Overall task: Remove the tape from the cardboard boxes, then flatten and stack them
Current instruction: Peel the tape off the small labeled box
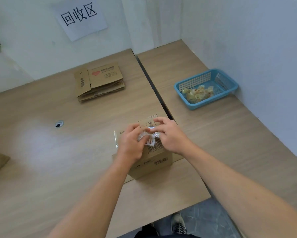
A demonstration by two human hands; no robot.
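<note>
Cardboard, brown and printed with barcodes, makes up the small shipping box [158, 163] standing near the front edge of the left wooden table [41, 152], just below the middle of the view, toward 6 o'clock. Its top flaps lie partly open. Both bare forearms reach in from 6 o'clock and meet over the box top. The left hand [132, 145] has its fingers curled and pinches a crumpled strip of clear tape [148, 137] with scraps of white label stuck to it. The right hand [170, 136], at the left hand's 3 o'clock, arches over the far flap and grips the same strip between thumb and forefinger.

At 11 o'clock from the box, well apart, a stack of flattened boxes [99, 81] lies near the wall. At 2 o'clock, on the adjoining right table [230, 126], sits a blue plastic basket [206, 103] holding a heap of yellowish tape scraps [197, 93]. A round cable grommet [59, 124] is set into the left table at 9 o'clock. A paper sign [80, 16] with three handwritten characters hangs on the wall at 11 o'clock. A grey shoe [178, 224] shows on the floor at 6 o'clock.
</note>
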